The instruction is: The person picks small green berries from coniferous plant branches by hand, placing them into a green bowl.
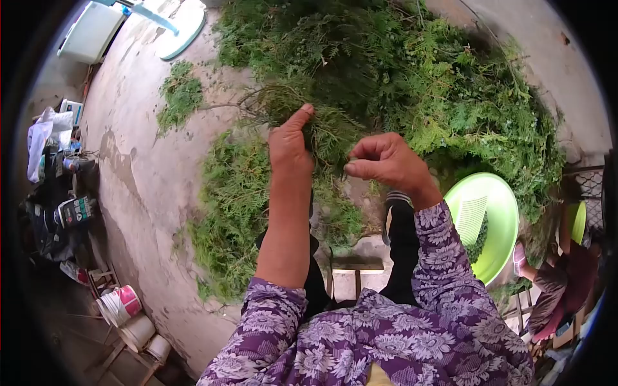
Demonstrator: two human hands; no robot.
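In the head view my left hand (291,147) is closed round a leafy green branch (277,103), its thumb pointing up and away. Just to the right, my right hand (389,161) has its thumb and forefinger pinched together; whatever lies between the fingertips is too small to make out. Feathery cut greenery (476,96) is heaped beyond both hands and to the right, and a looser pile (232,212) lies left of my left forearm. A lime green basin (505,199) stands right of my right sleeve, with small green bits and a slotted green piece inside.
A person (557,289) sits at the far right near another green container (577,222). White buckets (120,305) stand at lower left, below bags and clutter (58,193). A round pale stand base (183,32) is at upper left. My feet flank a small wooden stool (357,264).
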